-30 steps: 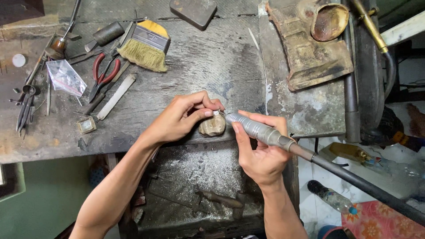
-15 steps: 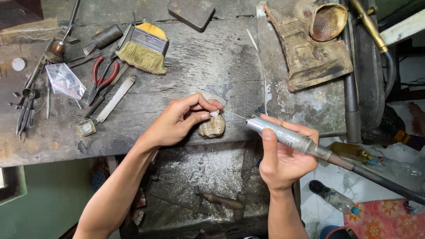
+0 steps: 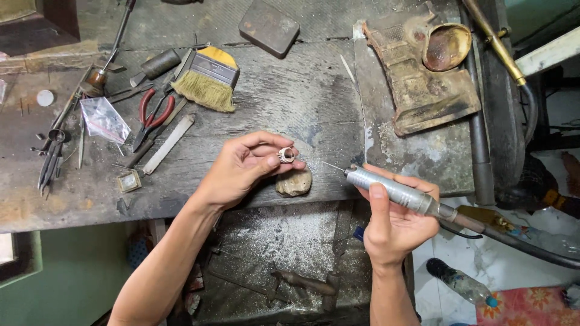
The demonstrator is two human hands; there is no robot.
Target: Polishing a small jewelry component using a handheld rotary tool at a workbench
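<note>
The left hand [image 3: 241, 169] pinches a small silver ring [image 3: 286, 155] between thumb and fingertips, its other fingers curled loosely, just above a rounded tan lump [image 3: 294, 182] at the front edge of the scarred grey wooden worktop [image 3: 290, 102]. The right hand [image 3: 396, 220] is wrapped around a grey metal rotary handpiece [image 3: 393, 190], whose thin bit points toward the ring without touching it; its black hose runs off the right edge. The ring's detail is too small to make out. Far left lies a crumpled clear plastic bag [image 3: 104, 119], beside red-handled pliers [image 3: 152, 116] and a yellow-handled bristle brush [image 3: 208, 78].
</note>
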